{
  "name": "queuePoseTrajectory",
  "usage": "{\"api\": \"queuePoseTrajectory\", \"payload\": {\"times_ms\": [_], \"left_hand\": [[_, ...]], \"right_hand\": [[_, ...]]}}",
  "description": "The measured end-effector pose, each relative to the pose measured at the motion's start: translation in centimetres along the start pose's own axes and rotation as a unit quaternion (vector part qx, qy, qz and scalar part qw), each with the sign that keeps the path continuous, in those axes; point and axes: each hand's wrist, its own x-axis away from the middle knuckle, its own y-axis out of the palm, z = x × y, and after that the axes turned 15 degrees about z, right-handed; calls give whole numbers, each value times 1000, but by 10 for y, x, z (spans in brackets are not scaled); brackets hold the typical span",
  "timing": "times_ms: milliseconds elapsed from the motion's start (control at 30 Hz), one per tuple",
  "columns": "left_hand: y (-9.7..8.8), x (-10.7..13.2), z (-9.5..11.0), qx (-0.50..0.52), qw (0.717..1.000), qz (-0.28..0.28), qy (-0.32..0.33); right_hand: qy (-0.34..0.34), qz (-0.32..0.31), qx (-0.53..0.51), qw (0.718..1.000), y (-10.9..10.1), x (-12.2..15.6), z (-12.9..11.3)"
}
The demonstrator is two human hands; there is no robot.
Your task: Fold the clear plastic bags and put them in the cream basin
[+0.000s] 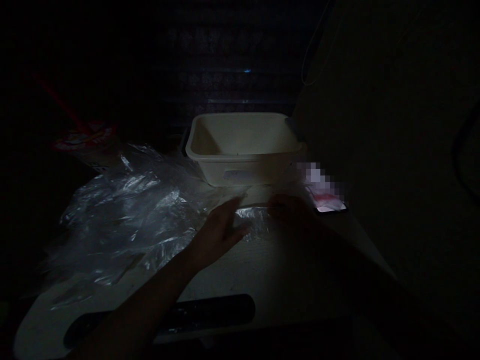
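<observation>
In dim light, a small clear plastic bag (254, 221) lies on the pale tabletop between my hands, in front of a cream-coloured plastic tub (210, 172). My left hand (219, 232) is at the bag's left edge, with thumb and fingers apart. At the bag's right edge is my right hand (287, 207); deep shadow hides how its fingers are placed. A large crumpled heap of clear plastic bags (142, 205) spreads to the left of my left hand.
A cup with a red lid (88, 137) and red straw stands at the back left. A lit phone (330, 202) lies right of the tub. A long dark slot (213, 310) runs along the table's near edge. Dark slats rise behind.
</observation>
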Motion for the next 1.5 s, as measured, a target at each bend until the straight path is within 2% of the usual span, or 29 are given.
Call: {"api": "queuePoseTrajectory", "payload": {"times_ms": [100,233,333,500,700,833,900,933,1000,1067,1133,1233,1400,1500], "left_hand": [[1,-1,-5,123,986,38,-103],[0,-4,-4,187,963,22,-195],[0,-5,-2,187,958,25,-215],[-1,-6,-2,200,947,43,-247],[-2,-8,-3,210,940,44,-265],[-3,-8,-3,217,940,32,-262],[-3,-7,-3,221,941,19,-256],[-3,-6,-2,223,942,11,-251],[-1,-4,-1,225,945,-4,-237],[0,-3,1,225,949,-12,-222],[1,-2,3,224,951,-14,-210],[2,-3,3,224,952,4,-209],[4,-4,1,224,941,74,-243],[5,-4,1,224,936,95,-255]], "right_hand": [[11,-36,-52,998,0,0,-4],[10,-61,-92,994,-1,1,-9],[41,-57,-114,991,-2,-2,-8],[111,21,-179,977,-4,-6,-4],[152,57,-192,968,-5,-1,-8],[109,92,-132,981,-5,3,-11],[56,136,-99,984,-4,5,-13],[8,153,-71,986,-4,7,-14],[-133,163,9,978,-2,9,-18],[-254,124,75,956,1,12,-23],[-307,59,114,943,5,13,-27],[-306,3,151,940,10,12,-29],[-289,49,134,947,8,11,-21],[-278,47,135,950,8,11,-20]]}}
